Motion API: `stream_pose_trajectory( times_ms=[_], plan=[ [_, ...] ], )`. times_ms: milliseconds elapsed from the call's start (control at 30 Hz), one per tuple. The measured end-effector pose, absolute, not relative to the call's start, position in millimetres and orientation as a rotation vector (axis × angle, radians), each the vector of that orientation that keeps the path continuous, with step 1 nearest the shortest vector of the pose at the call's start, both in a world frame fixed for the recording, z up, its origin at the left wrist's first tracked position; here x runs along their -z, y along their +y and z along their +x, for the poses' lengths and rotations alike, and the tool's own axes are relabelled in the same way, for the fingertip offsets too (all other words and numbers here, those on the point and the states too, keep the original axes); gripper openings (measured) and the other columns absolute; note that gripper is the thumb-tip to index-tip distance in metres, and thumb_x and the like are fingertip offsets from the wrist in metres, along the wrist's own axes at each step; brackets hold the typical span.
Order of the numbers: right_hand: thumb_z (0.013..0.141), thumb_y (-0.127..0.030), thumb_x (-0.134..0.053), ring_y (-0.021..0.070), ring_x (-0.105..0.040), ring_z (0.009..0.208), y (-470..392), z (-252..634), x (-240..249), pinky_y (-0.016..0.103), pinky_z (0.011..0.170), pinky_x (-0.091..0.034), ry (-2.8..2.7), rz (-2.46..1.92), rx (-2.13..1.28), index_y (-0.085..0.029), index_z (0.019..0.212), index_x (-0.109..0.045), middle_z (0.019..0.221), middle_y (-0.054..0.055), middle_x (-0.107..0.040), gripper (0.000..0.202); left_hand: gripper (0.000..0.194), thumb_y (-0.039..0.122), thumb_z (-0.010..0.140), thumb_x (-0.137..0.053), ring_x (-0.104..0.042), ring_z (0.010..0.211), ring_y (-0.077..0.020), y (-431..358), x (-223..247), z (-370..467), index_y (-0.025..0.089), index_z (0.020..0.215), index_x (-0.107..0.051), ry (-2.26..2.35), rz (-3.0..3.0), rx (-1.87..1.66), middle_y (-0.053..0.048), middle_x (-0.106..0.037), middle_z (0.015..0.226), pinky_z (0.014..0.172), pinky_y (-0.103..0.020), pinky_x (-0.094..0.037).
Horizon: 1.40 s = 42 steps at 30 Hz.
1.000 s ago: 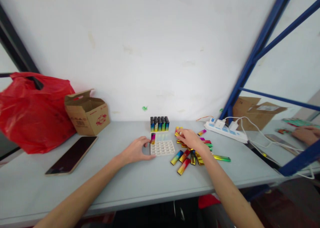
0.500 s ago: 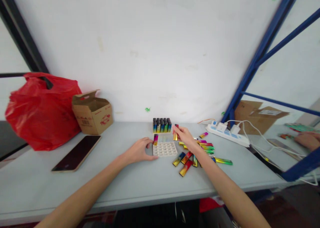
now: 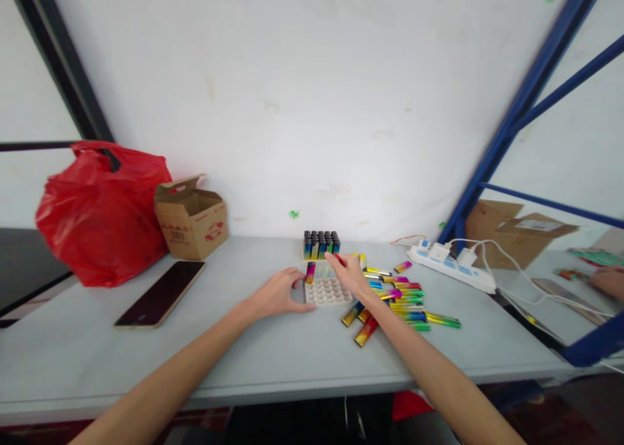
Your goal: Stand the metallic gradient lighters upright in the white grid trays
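Left hand: rests on the table at centre frame, fingers loosely curled against the left edge of the tray, gripping nothing.
Right hand: over the tray's upper right corner, fingertips pinched together on a lighter of which only a red end shows.
Tray: white, with rows of round sockets, flat on the table between the two hands. One purple and yellow lighter stands upright in its upper left corner; the other sockets in view hold nothing.
Full tray: just above the white one, near the wall, packed with upright black-capped lighters in tight rows.
Loose lighters: a heap of shiny rainbow-coloured ones lying flat, right of the tray and under the right forearm, spreading toward the right of the frame.
Box: brown cardboard, flaps open, left of centre against the wall; its inside cannot be seen.
Bag: red plastic, bulging, at far left, touching the box; contents hidden.
Phone: dark screen up, lower left of the box.
Power strip: white, with plugs and cables, right of the heap.
Table: pale grey.
Another person's hand: at the right edge.
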State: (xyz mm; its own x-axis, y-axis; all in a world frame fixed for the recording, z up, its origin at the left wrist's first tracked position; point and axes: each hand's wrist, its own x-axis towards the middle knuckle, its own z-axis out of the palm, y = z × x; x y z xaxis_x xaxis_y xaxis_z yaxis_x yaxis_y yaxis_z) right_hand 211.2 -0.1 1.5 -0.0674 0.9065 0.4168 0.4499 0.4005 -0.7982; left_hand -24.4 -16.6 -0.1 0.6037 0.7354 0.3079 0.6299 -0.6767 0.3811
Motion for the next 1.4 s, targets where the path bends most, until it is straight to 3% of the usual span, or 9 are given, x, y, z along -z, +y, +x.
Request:
stream_pose_trajectory(
  times_ms=[167, 400, 533, 700, 933, 1033, 1233, 1400],
  plan=[
    [0.093, -0.057, -0.050, 0.0149, -0.038, 0.057, -4, 210, -3, 0.030, 0.056, -0.026, -1.665, -1.228, -0.529, -0.024, 0.057, -0.040, 0.055, -0.003, -0.039, 0.049, 0.054, 0.067, 0.072, -0.079, -0.061, 0.080, -0.0226, -18, -2, -20, 0.020, 0.095, -0.066, 1.136, 2.591, -0.648, -0.003, -0.063, 0.088, 0.075, -0.033, -0.048],
    [0.104, -0.063, -0.039, 0.0165, -0.052, 0.058, -10, 211, -5, 0.029, 0.058, -0.041, -1.772, -1.120, -0.658, -0.025, 0.082, -0.050, 0.069, -0.001, -0.058, 0.045, 0.058, 0.072, 0.074, -0.077, -0.061, 0.081, -0.0239, -22, -1, -12, 0.019, 0.096, -0.067, 1.178, 2.594, -0.640, -0.005, -0.064, 0.089, 0.075, -0.035, -0.049],
    [0.106, -0.062, -0.038, 0.0196, -0.059, 0.074, -16, 215, -12, 0.031, 0.072, -0.044, -2.022, -1.107, -0.415, -0.024, 0.078, -0.050, 0.078, 0.004, -0.063, 0.049, 0.057, 0.071, 0.072, -0.079, -0.059, 0.078, -0.0224, -23, -1, -10, 0.019, 0.093, -0.066, 1.192, 2.565, -0.669, -0.003, -0.062, 0.085, 0.073, -0.034, -0.048],
    [0.109, -0.056, -0.041, 0.0191, -0.062, 0.070, -16, 219, -10, 0.030, 0.071, -0.043, -2.149, -1.141, -0.441, -0.022, 0.080, -0.057, 0.072, 0.002, -0.067, 0.048, 0.056, 0.068, 0.077, -0.077, -0.057, 0.076, -0.0213, -23, -1, -11, 0.017, 0.096, -0.066, 1.155, 2.585, -0.677, -0.003, -0.060, 0.085, 0.071, -0.034, -0.045],
    [0.110, -0.043, -0.047, 0.0236, -0.069, 0.096, -18, 214, -3, 0.033, 0.086, -0.049, -2.349, -1.054, -0.247, -0.018, 0.104, -0.064, 0.100, 0.010, -0.073, 0.031, 0.054, 0.067, 0.077, -0.077, -0.056, 0.077, -0.0213, -20, 3, -11, 0.017, 0.095, -0.065, 1.139, 2.575, -0.679, -0.003, -0.061, 0.085, 0.073, -0.034, -0.045],
    [0.108, -0.047, -0.050, 0.0278, -0.066, 0.107, -24, 209, -7, 0.038, 0.094, -0.049, -2.418, -1.140, -0.010, -0.017, 0.107, -0.064, 0.110, 0.015, -0.071, 0.033, 0.053, 0.069, 0.077, -0.076, -0.056, 0.077, -0.0212, -19, 4, -11, 0.019, 0.089, -0.064, 1.129, 2.588, -0.688, -0.003, -0.061, 0.085, 0.073, -0.033, -0.045],
    [0.112, -0.049, -0.038, 0.0206, -0.066, 0.092, -17, 231, -19, 0.031, 0.086, -0.048, -2.343, -1.230, -0.129, -0.021, 0.096, -0.064, 0.092, 0.005, -0.071, 0.042, 0.060, 0.074, 0.076, -0.074, -0.061, 0.080, -0.0234, -19, 2, -12, 0.018, 0.099, -0.068, 1.155, 2.579, -0.661, -0.005, -0.064, 0.089, 0.074, -0.034, -0.047],
    [0.109, -0.036, -0.047, 0.0283, -0.064, 0.113, 4, 277, -17, 0.038, 0.100, -0.045, -2.025, -1.768, 0.108, -0.015, 0.120, -0.065, 0.114, 0.017, -0.071, 0.030, 0.065, 0.079, 0.075, -0.071, -0.062, 0.081, -0.0247, -21, -1, -12, 0.018, 0.096, -0.069, 1.173, 2.581, -0.624, -0.006, -0.065, 0.089, 0.073, -0.034, -0.047]
  ],
)
